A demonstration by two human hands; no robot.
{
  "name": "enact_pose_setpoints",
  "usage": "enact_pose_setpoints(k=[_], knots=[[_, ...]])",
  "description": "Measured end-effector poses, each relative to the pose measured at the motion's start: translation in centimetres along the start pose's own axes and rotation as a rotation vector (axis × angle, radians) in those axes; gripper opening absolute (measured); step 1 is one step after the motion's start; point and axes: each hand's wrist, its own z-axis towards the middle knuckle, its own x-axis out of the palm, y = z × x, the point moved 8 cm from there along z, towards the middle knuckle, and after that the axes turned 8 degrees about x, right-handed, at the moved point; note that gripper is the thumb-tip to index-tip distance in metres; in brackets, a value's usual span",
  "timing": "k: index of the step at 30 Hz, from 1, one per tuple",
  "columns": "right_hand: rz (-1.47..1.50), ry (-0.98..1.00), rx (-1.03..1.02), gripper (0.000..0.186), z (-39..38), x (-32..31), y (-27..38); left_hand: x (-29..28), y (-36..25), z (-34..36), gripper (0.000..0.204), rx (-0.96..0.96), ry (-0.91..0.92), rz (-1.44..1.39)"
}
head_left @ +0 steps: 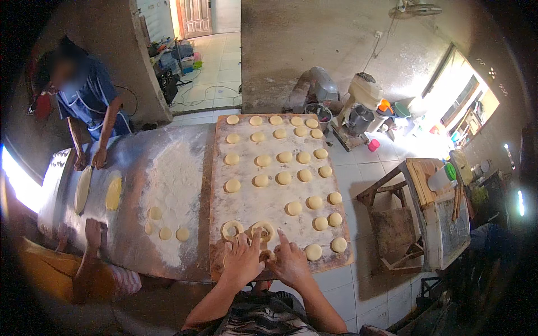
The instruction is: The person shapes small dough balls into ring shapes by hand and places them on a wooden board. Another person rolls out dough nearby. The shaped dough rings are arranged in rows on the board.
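My left hand (242, 262) reaches over the near edge of a floured wooden board (246, 210), its fingers stretched toward a dough ring (257, 226). Left of that ring lies another dough ring (226, 228), just beyond my left fingertips. My right hand (290, 264) is beside my left, fingers spread and pointing away from me. Between the two hands a small piece of dough (267, 256) shows, partly covered by my fingers; its full shape is hidden. Several round dough balls (284, 178) sit in loose rows over the board.
A metal-topped table (126, 168) with flour and several dough rounds (165, 233) adjoins the board on the left. A person in blue (92, 92) handles a long dough strip (83, 189) there; another person's arm (84, 252) is nearer. At right stand a wooden table (423, 179) and mixer (358, 103).
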Motion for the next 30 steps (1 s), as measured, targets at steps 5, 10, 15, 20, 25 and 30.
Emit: enact_pose_setpoints(k=[5, 10, 15, 20, 25, 30], knots=[[0.131, -0.410, 0.238, 0.050, -3.5, -6.9, -5.8, -1.0, -0.7, 1.2, 0.084, 0.098, -0.141, 0.057], [-0.011, -0.411, 0.332, 0.029, -3.8, -6.6, -8.6, -3.1, -3.4, 9.2, 0.057, 0.176, -0.116, -0.076], [0.002, -0.264, 0.393, 0.025, -1.4, -5.9, -5.8, -0.2, -6.4, 14.9, 0.032, 0.481, -0.030, -0.025], [0.302, -0.373, 0.119, 0.028, 0.7, -7.9, -0.4, -2.2, 0.0, 12.1, 0.035, 0.431, -0.110, -0.474], [0.306, -0.179, -0.236, 0.026, 9.0, -3.0, 12.1, -9.3, 16.8, 4.0, 0.028, 0.099, -0.500, -0.437], [0.145, 0.262, -0.541, 0.026, 19.0, 10.7, 26.6, -3.4, 31.5, 1.9, 0.036, -0.054, 0.012, -0.018]])
